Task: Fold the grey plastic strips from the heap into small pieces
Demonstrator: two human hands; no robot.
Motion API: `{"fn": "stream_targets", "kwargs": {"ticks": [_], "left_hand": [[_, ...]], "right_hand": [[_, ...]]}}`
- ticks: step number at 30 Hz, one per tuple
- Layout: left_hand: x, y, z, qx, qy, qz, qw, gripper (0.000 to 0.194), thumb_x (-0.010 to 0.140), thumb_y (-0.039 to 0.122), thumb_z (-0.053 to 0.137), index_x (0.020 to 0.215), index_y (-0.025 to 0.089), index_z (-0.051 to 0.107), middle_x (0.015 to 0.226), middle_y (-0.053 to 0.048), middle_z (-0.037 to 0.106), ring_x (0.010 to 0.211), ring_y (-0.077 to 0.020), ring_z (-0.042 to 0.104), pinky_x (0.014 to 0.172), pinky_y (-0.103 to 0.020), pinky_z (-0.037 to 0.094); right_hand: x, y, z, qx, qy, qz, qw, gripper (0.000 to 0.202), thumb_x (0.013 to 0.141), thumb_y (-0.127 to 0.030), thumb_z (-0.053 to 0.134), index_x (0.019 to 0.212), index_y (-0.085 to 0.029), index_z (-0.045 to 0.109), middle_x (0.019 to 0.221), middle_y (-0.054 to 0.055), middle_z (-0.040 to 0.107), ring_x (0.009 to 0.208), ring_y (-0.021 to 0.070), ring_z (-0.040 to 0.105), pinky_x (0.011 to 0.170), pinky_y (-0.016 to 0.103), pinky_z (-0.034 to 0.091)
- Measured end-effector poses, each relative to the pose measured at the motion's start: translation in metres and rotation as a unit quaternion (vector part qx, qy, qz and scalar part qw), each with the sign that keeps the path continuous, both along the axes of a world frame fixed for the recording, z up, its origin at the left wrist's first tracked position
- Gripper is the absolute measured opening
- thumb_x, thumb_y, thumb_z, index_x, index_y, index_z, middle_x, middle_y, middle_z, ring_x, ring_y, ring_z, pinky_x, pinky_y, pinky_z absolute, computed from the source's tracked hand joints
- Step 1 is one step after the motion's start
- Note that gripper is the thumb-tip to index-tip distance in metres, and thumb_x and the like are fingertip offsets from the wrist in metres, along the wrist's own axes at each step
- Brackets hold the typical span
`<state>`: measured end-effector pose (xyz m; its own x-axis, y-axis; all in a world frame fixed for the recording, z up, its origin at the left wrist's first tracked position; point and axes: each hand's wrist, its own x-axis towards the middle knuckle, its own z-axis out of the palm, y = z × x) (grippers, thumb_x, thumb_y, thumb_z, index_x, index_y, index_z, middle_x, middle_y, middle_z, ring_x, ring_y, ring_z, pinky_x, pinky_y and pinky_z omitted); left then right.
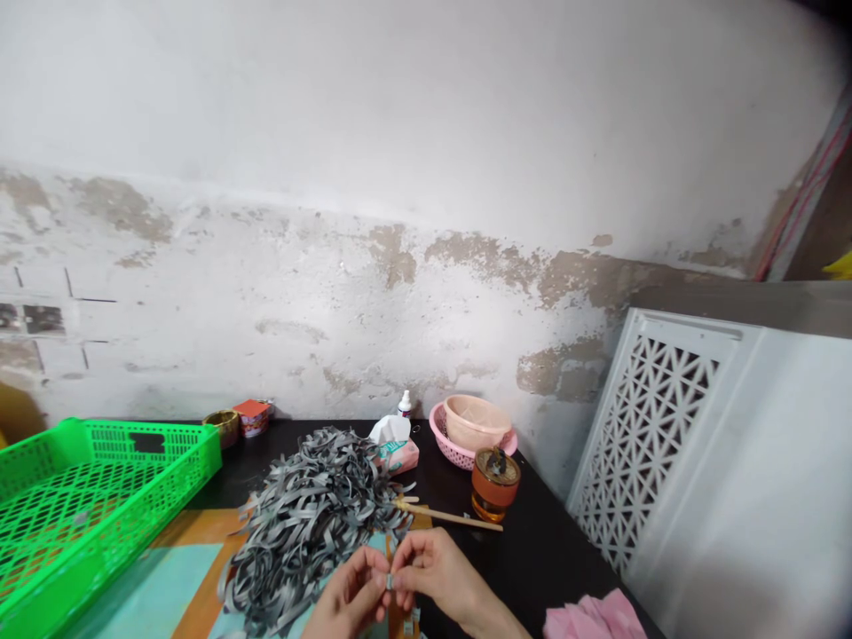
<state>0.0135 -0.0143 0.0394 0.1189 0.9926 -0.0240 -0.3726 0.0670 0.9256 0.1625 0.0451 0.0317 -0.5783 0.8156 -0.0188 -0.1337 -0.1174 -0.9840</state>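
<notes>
Closest to the camera, the left hand point(351, 596) and right hand point(430, 568) meet at the bottom edge, each grip pinched shut on a small grey strip piece point(390, 582) held between their fingertips. Just beyond lies a tangled heap of grey strips point(312, 515) on the black table point(532, 550). A green crate point(93, 506) sits far left, an orange jar point(494, 484) to the right.

Two bare hands point(392, 581), no sleeves or rings
</notes>
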Motion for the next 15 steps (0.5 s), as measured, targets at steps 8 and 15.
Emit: {"fn": "stream_targets", "kwargs": {"ticks": [8, 15], "left_hand": [[0.001, -0.002, -0.003, -0.050, -0.061, 0.017, 0.997, 0.031, 0.058, 0.041, 0.084, 0.065, 0.017, 0.065, 0.058, 0.002, 0.060, 0.053, -0.0089, 0.049, 0.051, -0.020, 0.034], [-0.008, -0.001, 0.003, -0.067, -0.114, 0.095, 0.987, 0.024, 0.056, 0.024, 0.087, 0.067, 0.017, 0.066, 0.057, 0.004, 0.062, 0.056, -0.0089, 0.056, 0.056, -0.017, 0.043]], "right_hand": [[0.000, 0.002, -0.010, 0.110, -0.002, -0.003, 0.994, 0.026, 0.064, -0.038, 0.080, 0.068, -0.014, 0.070, 0.066, -0.001, 0.060, 0.052, 0.0105, 0.056, 0.054, 0.024, 0.045], [0.002, -0.004, 0.007, 0.175, 0.018, -0.017, 0.984, 0.018, 0.075, -0.033, 0.071, 0.072, -0.018, 0.064, 0.073, -0.001, 0.057, 0.067, 0.0133, 0.056, 0.064, 0.026, 0.044]]}}
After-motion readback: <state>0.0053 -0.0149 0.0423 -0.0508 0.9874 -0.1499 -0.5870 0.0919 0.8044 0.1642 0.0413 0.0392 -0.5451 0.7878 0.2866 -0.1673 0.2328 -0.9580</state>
